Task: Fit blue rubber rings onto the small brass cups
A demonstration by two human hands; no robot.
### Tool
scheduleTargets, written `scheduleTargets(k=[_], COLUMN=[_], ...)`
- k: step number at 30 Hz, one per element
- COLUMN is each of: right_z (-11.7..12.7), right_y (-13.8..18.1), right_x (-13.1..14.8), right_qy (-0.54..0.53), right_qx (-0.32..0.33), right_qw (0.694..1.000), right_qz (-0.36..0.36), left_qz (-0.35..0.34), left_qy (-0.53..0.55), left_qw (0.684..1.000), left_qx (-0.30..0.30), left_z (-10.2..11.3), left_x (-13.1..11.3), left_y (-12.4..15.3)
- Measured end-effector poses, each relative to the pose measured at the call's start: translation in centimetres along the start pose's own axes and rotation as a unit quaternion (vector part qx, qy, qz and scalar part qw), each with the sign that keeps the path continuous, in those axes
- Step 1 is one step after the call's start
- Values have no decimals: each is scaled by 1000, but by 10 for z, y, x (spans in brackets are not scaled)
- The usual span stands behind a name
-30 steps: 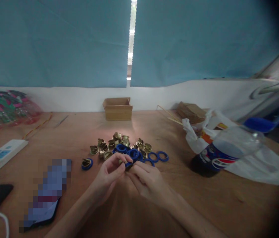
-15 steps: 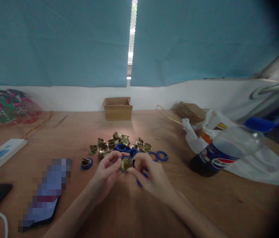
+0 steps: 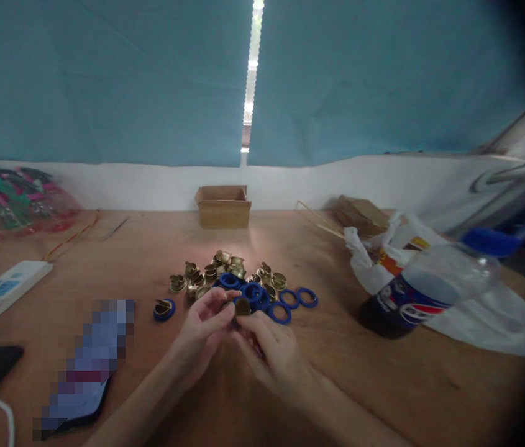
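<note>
Bottle [image 3: 458, 268] wears Pepsi label [image 3: 411, 303]; hands [image 3: 206, 326] pinch brass-coloured piece [image 3: 242, 306].

A cap [image 3: 242, 306] sits between the fingertips of the left hand [image 3: 204, 332] and right hand [image 3: 276, 347], over the bench [image 3: 360, 385]. Just beyond both hands lies a heap of caps [image 3: 223, 261], with rings [image 3: 281, 321] at its near side, spreading beyond the right hand. Left of the left hand, another cap [image 3: 163, 307] rests on a ring; nearer and further left lies a phone [image 3: 87, 372]. Well beyond the hands stands a box [image 3: 223, 214]. Well right of the right hand, a bottle [image 3: 423, 292] lies before a bag [image 3: 490, 323].
</note>
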State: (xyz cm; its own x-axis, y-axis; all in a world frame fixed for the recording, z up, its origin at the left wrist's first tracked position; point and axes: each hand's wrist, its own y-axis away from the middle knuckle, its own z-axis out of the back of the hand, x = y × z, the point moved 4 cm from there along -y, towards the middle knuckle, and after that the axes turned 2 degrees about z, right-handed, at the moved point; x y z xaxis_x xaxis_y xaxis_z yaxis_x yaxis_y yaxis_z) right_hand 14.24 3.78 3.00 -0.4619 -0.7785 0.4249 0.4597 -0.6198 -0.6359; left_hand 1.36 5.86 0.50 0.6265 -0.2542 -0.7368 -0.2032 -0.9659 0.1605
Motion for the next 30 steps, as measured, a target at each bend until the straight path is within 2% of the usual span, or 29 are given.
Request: scheduleTargets(k=[4, 8, 12, 16, 18, 21, 22, 25, 28, 30], right_z=[0, 4, 8, 5, 2, 2, 3, 9, 15, 18], right_y=[1, -1, -6, -7, -7, -7, -7, -9, -10, -10], right_x=[3, 1, -4, -12, -17, -24, -27, -36, -45, -49], right_qy=[37, -6, -98, -171, -207, -232, -230, -201, -155, -128], right_qx=[-11, -14, -5, 24, 27, -7, -22, -61, -64, -60], right_qw=[999, 999, 991, 971, 957, 941, 939, 939, 946, 951], right_qz=[8, -34, -94, -165, -203, -246, -256, -273, -276, -276], left_qz=[5, 2, -47, -129, -178, -233, -227, -162, -113, -98], left_qy=[-1, -33, -160, -292, -382, -558, -601, -692, -758, -780], left_qw=[1000, 999, 985, 947, 907, 795, 765, 703, 641, 616], left_qx=[-12, 7, 35, 32, -5, -52, -45, -4, 26, 38], left_z=[-1, -6, -11, -7, -2, 2, 3, 6, 12, 17], left_x=[-1, -4, -6, -14, -27, -52, -57, -63, -59, -56], left_y=[1, 3, 3, 4, 5, 9, 9, 7, 7, 9])
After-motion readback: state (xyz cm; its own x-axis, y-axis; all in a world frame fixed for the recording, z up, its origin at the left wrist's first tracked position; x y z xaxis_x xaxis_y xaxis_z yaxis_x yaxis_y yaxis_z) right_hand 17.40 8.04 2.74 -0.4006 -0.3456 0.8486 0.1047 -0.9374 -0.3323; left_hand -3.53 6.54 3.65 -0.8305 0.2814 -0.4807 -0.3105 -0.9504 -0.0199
